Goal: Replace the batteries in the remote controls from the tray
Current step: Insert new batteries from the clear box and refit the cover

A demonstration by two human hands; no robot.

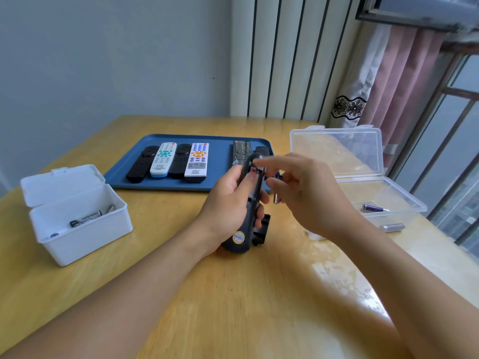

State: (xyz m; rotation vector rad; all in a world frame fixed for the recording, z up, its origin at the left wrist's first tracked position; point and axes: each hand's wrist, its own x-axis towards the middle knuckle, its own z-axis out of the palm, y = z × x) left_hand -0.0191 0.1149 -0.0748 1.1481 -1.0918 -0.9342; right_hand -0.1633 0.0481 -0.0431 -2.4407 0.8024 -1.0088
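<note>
— Black remote control (248, 203), back side up, is sitting in our left hand (228, 203); we are gripping it with curled fingers above the yellow wooden table (233, 294), its battery bay facing us.

— And our right hand (303, 193)?

— We are reaching its forefinger to the top of the open bay, while the lower fingers are curling round a small silver battery (276, 198). A black battery cover (261, 229) is lying on the table just beside the remote.

— What are we seeing further out?

— Behind our hands, the blue plastic tray (220, 182) is carrying a row of remotes, black and white ones. At our left, an open white lidded box (77, 229) is holding batteries. At our right, a clear plastic box (388, 198) is holding a purple battery (374, 208), and a silver battery (392, 227) is showing at its front wall.
</note>
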